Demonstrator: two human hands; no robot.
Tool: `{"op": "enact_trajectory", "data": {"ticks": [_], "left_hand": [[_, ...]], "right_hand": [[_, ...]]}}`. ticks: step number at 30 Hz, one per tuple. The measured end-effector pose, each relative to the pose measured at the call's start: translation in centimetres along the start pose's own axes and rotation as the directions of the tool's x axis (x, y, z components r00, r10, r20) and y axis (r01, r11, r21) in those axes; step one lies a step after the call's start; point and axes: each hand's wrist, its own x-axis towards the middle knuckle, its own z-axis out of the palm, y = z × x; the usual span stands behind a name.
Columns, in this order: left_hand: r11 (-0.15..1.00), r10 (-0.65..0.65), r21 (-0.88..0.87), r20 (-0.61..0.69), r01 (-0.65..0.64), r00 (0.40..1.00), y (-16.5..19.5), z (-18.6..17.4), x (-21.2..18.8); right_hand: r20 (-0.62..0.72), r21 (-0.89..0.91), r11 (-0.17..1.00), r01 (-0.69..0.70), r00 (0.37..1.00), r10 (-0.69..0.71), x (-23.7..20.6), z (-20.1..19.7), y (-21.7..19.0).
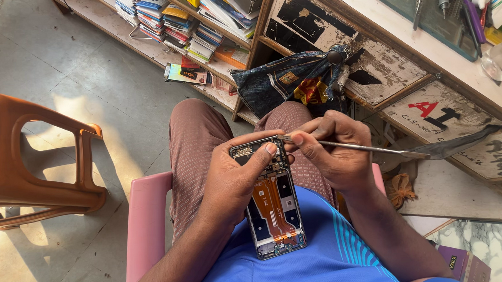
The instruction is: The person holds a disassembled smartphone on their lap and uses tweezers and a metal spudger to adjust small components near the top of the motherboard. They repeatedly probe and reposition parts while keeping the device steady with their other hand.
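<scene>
Here I count one opened phone [273,205], one metal pry tool [358,147], two hands and two chairs. My left hand [235,178] is wrapped around the phone's left edge, thumb pressed on its upper part. My right hand [330,151] is closed in a pinch grip on the tool, whose tip touches the phone's top edge. The phone lies over my lap, internals facing up, long axis running from my body toward my knees, top end farthest from me. I sit on a pink chair [145,230]; an orange plastic chair [32,162] stands at my left on the grey concrete floor [61,59]. A worn wooden workbench [405,55] and shelves with stacked boxes [201,25] lie ahead.
</scene>
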Motion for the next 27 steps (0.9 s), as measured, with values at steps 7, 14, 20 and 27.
{"op": "enact_trajectory", "data": {"ticks": [7, 14, 20, 27], "left_hand": [[1.000, 0.013, 0.003, -0.020, -0.013, 1.000, -0.2, -0.4, 0.3], [0.996, 0.031, -0.087, 0.017, -0.030, 0.999, -0.5, -0.2, 0.5], [0.998, 0.023, -0.050, 0.028, -0.022, 0.999, 0.1, 0.2, -0.2], [0.988, 0.099, 0.113, 0.018, -0.101, 0.995, 0.3, 0.8, -0.6]], "right_hand": [[0.030, -0.004, 0.999, -0.051, 0.998, 0.051, 0.4, 0.1, 0.5], [-0.064, 0.257, 0.966, -0.041, 0.996, 0.060, 1.4, 0.5, -1.3], [0.296, -0.591, 0.764, 0.260, 0.950, -0.094, 3.1, 0.1, -4.9], [0.494, -0.707, 0.576, 0.412, 0.869, -0.015, 5.3, 0.5, -8.1]]}}
